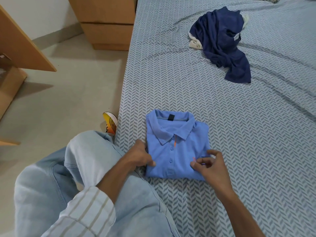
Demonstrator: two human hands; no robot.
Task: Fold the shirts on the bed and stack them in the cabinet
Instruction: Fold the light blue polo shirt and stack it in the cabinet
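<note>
A light blue polo shirt point(176, 147) lies folded into a neat rectangle on the bed point(222, 117), collar up, near the bed's left edge. My left hand point(139, 156) grips the shirt's left edge, thumb on top and fingers tucked under. My right hand point(207, 165) hovers at the shirt's lower right corner with fingers loosely curled and fingertips touching the fabric. A dark navy shirt point(222, 43) lies crumpled farther up the bed, with a bit of white cloth point(195, 43) poking out under it.
My knee in light jeans point(85, 151) is bent beside the bed. A yellow and orange shoe point(110, 123) sits on the floor by the bed's edge. A wooden drawer unit point(106, 23) stands at the far left. A wooden cabinet door point(20, 40) is at the left.
</note>
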